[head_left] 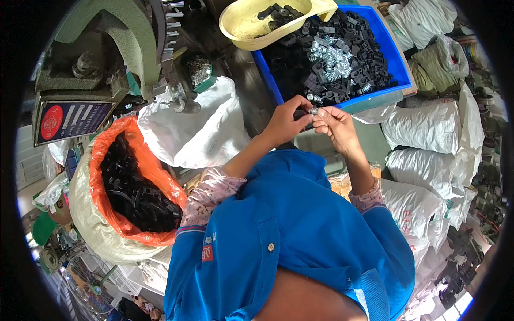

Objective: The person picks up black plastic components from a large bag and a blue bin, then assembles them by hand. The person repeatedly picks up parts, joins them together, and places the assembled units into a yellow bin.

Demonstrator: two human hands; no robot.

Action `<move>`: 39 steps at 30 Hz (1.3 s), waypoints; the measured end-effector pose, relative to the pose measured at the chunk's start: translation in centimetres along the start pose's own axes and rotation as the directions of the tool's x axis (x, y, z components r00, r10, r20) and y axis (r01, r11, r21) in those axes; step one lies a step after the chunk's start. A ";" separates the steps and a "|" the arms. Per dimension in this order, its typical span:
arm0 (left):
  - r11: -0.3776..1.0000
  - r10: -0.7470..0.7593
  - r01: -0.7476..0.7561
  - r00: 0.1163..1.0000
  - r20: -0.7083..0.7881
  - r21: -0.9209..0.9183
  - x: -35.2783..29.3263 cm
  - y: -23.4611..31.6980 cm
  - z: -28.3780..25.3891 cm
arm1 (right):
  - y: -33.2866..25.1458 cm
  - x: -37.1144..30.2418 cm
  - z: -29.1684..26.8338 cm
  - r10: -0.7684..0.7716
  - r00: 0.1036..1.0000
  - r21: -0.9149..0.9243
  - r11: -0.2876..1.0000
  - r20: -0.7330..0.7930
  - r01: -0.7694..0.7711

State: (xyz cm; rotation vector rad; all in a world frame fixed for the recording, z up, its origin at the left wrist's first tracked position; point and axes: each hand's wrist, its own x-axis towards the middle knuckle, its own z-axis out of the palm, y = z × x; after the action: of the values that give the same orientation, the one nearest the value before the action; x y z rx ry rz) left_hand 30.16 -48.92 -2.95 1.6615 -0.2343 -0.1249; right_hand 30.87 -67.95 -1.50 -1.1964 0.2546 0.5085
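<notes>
My left hand (287,123) and my right hand (339,128) meet at the near edge of a blue tray (404,69). Their fingers are closed around a small silvery piece (313,111) that looks like a coil spring. Whether a dark part also sits in the left fingers is hidden. Black plastic parts (369,48) fill much of the tray, topped by a heap of shiny coil springs (331,60). One or two loose springs (318,99) lie just beyond my fingertips.
A yellow scoop-shaped basin (235,24) with black parts rests over the tray's far left corner. To the left stand a green machine (126,37), a white sack (195,131) and an orange-lined sack (101,176) of black parts. Several white sacks (423,128) are piled at right.
</notes>
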 end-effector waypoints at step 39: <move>0.614 -0.499 0.460 0.856 0.136 -0.641 3.1 0.1 -0.7 | -2.3 2.8 1.4 -0.716 0.684 -0.794 0.335 0.136 0.508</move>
State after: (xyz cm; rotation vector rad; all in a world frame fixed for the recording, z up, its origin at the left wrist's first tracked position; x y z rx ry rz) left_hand 33.37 -48.95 -2.63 0.9666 0.2983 -0.5139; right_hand 34.33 -66.61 -0.38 -2.1184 -0.3021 -0.3012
